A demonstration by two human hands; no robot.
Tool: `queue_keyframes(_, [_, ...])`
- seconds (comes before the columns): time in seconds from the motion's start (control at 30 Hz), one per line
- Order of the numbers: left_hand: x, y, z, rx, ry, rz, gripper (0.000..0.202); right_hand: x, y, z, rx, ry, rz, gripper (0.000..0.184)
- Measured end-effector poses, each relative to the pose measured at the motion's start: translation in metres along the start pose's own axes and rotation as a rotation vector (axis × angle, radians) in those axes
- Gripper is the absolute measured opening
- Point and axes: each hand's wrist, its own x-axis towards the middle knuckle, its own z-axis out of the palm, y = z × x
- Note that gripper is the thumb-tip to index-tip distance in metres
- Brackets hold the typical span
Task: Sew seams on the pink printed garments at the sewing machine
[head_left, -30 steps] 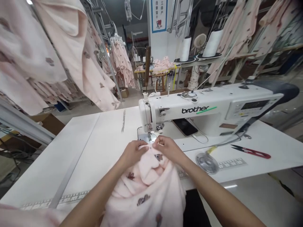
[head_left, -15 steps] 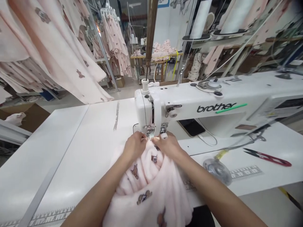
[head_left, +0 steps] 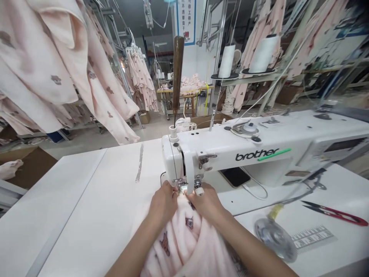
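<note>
Pink fleecy fabric [head_left: 184, 234] with brown animal prints hangs in folds from the needle area of a white sewing machine [head_left: 213, 142] down toward my lap. My left hand [head_left: 165, 198] pinches the fabric's upper edge just left of the presser foot [head_left: 182, 187]. On the other side, my right hand [head_left: 206, 198] grips the same edge, its fingers partly behind the machine's knob. The fabric's edge sits right at the foot; whether it lies under the needle is hard to make out.
A phone [head_left: 235, 177] with a white cable lies under the machine arm. To the right are red-handled thread snips [head_left: 336, 213], a clear round object [head_left: 275, 238] and a ruler [head_left: 314, 238]. Pink garments [head_left: 95, 77] hang at the left. Thread cones [head_left: 226, 61] stand behind the machine.
The camera view has tilted upward, so the machine and table appear lower. Both hands stay at the presser foot, holding the fabric.
</note>
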Motion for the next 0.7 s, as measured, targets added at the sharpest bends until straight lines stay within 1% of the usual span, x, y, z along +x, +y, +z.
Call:
queue_keyframes(0.17, [0.002, -0.001, 0.002, 0.024, 0.014, 0.006, 0.014, 0.000, -0.001, -0.002, -0.002, -0.003, -0.002, 0.017])
queue_keyframes(0.3, [0.002, -0.002, 0.004, 0.032, 0.027, 0.040, 0.013, 0.000, -0.001, -0.002, 0.001, -0.008, 0.001, 0.017])
queue_keyframes(0.53, [0.004, -0.002, 0.005, 0.009, 0.063, 0.039, 0.015, 0.003, -0.001, 0.003, -0.026, 0.014, 0.029, 0.017])
queue_keyframes(0.7, [0.008, -0.001, 0.005, -0.021, 0.057, 0.020, 0.017, 0.007, 0.000, 0.009, -0.075, 0.014, 0.020, 0.018])
